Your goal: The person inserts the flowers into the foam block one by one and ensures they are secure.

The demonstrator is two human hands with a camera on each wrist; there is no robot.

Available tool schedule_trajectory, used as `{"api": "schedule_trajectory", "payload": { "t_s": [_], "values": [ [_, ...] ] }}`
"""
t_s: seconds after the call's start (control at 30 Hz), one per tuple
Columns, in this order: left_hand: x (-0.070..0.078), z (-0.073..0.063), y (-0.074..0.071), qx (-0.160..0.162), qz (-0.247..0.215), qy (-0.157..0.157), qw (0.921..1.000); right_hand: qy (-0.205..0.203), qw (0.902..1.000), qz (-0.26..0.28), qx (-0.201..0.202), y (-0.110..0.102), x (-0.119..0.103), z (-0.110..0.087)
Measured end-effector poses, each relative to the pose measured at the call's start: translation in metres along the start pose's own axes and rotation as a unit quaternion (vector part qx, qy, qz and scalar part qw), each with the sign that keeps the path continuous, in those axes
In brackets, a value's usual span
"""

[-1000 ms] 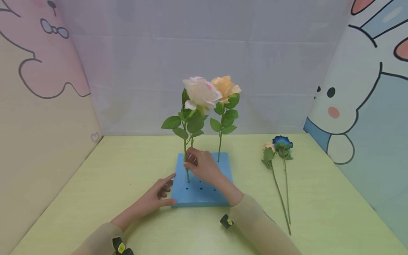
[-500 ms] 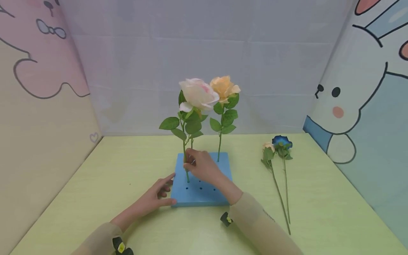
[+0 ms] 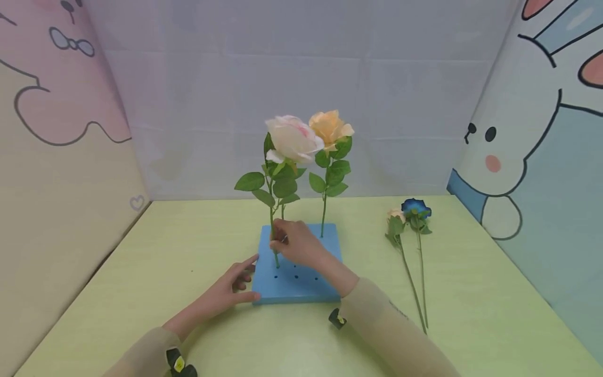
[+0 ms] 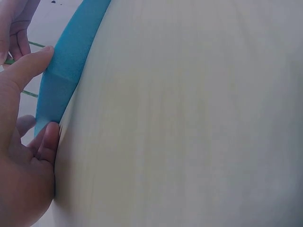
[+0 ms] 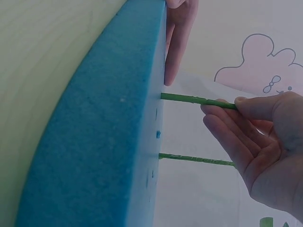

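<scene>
My right hand [image 3: 299, 243] pinches the green stem of a pale pink rose [image 3: 293, 139] between thumb and fingers. The stem [image 5: 184, 98] stands in a hole of a blue foam block [image 3: 297, 290], its foot showing below the hand. Along the block's left side lies my left hand [image 3: 231, 288], thumb [image 4: 38, 66] and fingertips touching the edge. A yellow rose [image 3: 331, 128] stands upright in the block's back part. Another stem [image 3: 282, 210] rises behind the pink rose; its bloom is hidden.
To the right on the table [image 3: 480, 283] lie a blue rose [image 3: 416, 208] and a small cream rose [image 3: 394, 222], stems toward me. Several small holes [image 3: 296, 277] show in the block's front part. A pale curtain [image 3: 198, 120] hangs behind the table.
The pink rose has tipped slightly to the left, my right hand still holding its stem. My left hand stays at the block's edge. The head view has shifted slightly.
</scene>
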State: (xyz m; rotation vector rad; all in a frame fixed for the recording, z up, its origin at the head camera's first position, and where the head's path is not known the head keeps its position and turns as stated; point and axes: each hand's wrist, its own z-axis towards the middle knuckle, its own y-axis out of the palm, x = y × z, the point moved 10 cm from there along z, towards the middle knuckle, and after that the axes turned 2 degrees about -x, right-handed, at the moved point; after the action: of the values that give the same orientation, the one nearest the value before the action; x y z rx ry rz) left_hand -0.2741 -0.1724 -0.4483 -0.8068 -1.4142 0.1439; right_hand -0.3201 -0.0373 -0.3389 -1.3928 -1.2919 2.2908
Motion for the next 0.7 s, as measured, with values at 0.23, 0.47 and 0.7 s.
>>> {"api": "schedule_trajectory", "payload": {
  "t_s": [0.23,0.47,0.7],
  "values": [
    [0.0008,0.0006,0.0002,0.001,-0.003,0.015,0.9999,0.006,0.9999,-0.005,-0.010,0.0008,-0.0002,0.0001],
    [0.0025,0.0000,-0.0001,0.001,-0.005,0.016,0.9999,0.013,0.9999,0.006,-0.008,-0.0002,0.0009,-0.0004],
    [0.0021,-0.0010,0.0003,0.004,-0.006,0.027,0.9996,0.011,0.9994,0.031,-0.005,0.0001,0.0014,-0.0031]
  ]
}}
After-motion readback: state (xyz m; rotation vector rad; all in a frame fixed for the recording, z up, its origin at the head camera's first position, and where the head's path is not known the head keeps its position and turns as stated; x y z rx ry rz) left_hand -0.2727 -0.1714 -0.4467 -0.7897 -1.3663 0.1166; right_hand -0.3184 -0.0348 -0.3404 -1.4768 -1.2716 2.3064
